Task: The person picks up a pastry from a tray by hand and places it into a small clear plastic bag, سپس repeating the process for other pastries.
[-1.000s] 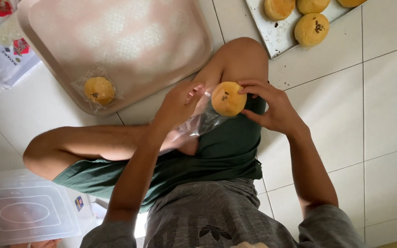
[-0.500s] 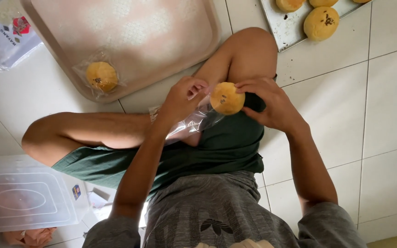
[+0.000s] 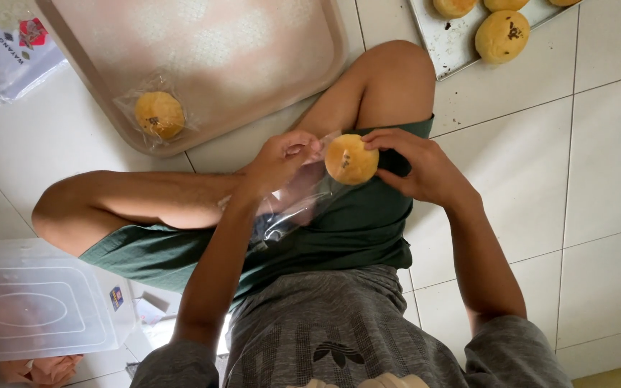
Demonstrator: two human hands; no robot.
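Tiled floor (image 3: pixel 612 144): pink tray (image 3: pixel 203 57) beyond bun (image 3: pixel 351 159).

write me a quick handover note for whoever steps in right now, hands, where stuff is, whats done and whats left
Left hand: pinches the mouth of a clear plastic bag open above the lap.
Right hand: holds a round golden bun at the bag's mouth, not yet inside.
Done: one bagged bun lies on the pink tray on the tiled floor.
Left: unbagged buns wait on the metal baking sheet, top right. A lidded clear plastic box sits at lower left.
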